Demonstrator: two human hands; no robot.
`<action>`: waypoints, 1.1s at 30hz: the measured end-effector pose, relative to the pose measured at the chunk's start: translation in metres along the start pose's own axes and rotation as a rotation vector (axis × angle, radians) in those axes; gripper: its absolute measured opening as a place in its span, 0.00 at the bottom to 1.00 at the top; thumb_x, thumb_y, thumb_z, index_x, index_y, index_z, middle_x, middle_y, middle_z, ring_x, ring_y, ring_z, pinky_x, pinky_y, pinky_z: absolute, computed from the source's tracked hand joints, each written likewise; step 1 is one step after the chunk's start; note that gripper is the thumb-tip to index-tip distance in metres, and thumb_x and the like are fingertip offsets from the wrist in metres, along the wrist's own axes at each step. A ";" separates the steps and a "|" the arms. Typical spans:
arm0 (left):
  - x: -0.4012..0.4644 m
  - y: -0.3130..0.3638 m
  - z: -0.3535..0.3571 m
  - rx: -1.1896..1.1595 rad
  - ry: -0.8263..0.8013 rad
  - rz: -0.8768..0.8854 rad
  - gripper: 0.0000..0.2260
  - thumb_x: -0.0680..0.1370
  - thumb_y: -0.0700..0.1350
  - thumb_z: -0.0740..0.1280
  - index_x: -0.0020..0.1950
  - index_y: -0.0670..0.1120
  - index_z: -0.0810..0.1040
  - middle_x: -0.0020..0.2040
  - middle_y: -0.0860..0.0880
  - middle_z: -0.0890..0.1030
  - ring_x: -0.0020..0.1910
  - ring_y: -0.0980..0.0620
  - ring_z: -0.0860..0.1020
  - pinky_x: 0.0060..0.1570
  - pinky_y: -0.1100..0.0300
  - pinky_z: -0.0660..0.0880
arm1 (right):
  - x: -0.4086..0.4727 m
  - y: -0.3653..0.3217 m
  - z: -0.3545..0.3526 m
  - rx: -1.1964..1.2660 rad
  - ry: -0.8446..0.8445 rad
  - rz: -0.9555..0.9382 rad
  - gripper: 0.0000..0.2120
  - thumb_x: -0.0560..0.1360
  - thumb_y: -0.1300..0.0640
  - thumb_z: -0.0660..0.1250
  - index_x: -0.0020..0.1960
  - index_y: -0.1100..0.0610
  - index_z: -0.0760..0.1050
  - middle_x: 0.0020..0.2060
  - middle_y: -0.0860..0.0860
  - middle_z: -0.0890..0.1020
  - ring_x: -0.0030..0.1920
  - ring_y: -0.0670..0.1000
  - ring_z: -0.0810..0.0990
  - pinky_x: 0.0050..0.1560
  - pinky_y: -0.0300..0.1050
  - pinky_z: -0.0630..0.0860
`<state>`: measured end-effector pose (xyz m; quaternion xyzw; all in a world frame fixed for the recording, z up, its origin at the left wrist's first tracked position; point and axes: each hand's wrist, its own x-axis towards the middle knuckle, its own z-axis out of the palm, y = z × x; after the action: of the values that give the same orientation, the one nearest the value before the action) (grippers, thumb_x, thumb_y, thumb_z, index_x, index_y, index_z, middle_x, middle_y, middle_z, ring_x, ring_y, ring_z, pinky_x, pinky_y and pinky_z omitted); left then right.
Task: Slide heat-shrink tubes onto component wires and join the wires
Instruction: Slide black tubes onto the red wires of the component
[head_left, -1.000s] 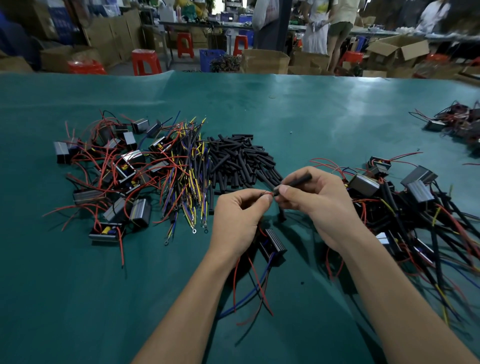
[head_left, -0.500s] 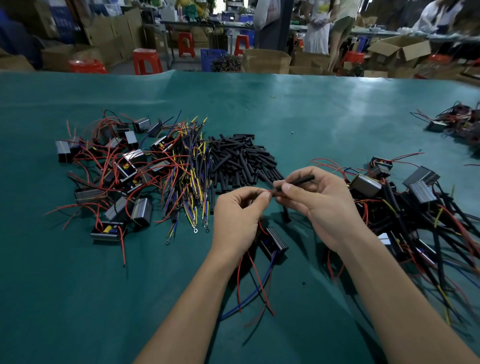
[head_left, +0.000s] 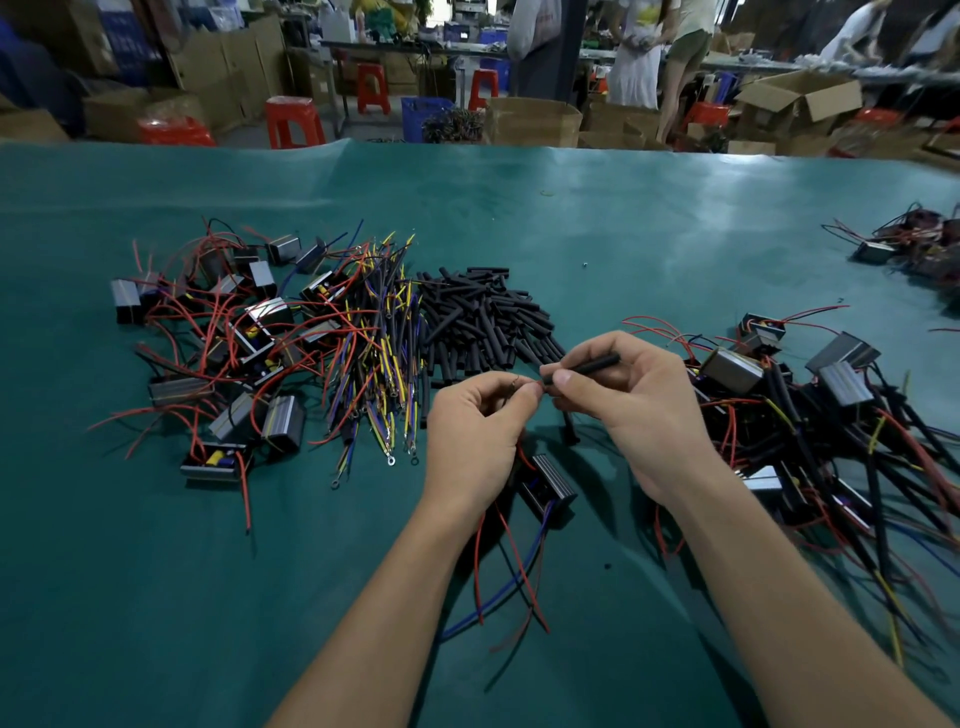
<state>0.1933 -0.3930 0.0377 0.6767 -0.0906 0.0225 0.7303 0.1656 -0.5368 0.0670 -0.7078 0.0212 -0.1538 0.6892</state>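
Black tube (head_left: 592, 365) sits pinched in the right hand (head_left: 631, 410), thumb and forefinger curled on its near end, the rest sticking out up-right past the knuckles. Tube mouth points left at a thin red wire (head_left: 529, 383) end held by the left hand (head_left: 475, 436), fingertips pinched on it, just beside the tube mouth; whether the wire is inside yet cannot be told. Both hands are raised above the green table (head_left: 623, 234). Below the left hand lies a small black component (head_left: 548, 486) with red and blue leads trailing toward the viewer. Behind the hands, a pile of black tubes (head_left: 483, 322). Left of that, a bundle of yellow-blue wires (head_left: 382, 353), then a heap of components (head_left: 223, 343) with red leads. Right of the right hand, a heap of finished parts (head_left: 831, 415). Boxes and red stools (head_left: 293, 122) beyond the table.
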 end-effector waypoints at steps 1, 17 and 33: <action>0.000 0.000 0.000 -0.003 -0.003 0.000 0.05 0.77 0.41 0.73 0.41 0.43 0.85 0.34 0.37 0.79 0.34 0.50 0.71 0.38 0.55 0.69 | 0.000 0.001 0.001 -0.025 0.009 -0.017 0.07 0.74 0.69 0.74 0.45 0.59 0.80 0.43 0.58 0.88 0.45 0.58 0.88 0.48 0.45 0.83; -0.003 0.002 -0.002 0.036 -0.136 0.044 0.13 0.78 0.35 0.71 0.43 0.53 0.85 0.35 0.52 0.85 0.37 0.55 0.82 0.44 0.60 0.78 | 0.002 -0.001 -0.002 0.068 0.066 0.044 0.13 0.75 0.66 0.74 0.58 0.59 0.77 0.40 0.59 0.88 0.35 0.49 0.81 0.39 0.40 0.79; -0.003 0.003 -0.003 -0.050 -0.095 -0.015 0.12 0.74 0.36 0.76 0.52 0.42 0.75 0.39 0.41 0.86 0.40 0.47 0.86 0.44 0.55 0.81 | -0.001 0.000 0.000 0.038 -0.002 0.033 0.11 0.73 0.69 0.75 0.52 0.59 0.78 0.31 0.62 0.81 0.34 0.55 0.81 0.40 0.47 0.84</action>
<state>0.1902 -0.3897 0.0398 0.6592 -0.1207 -0.0172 0.7420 0.1643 -0.5366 0.0671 -0.6944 0.0295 -0.1421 0.7048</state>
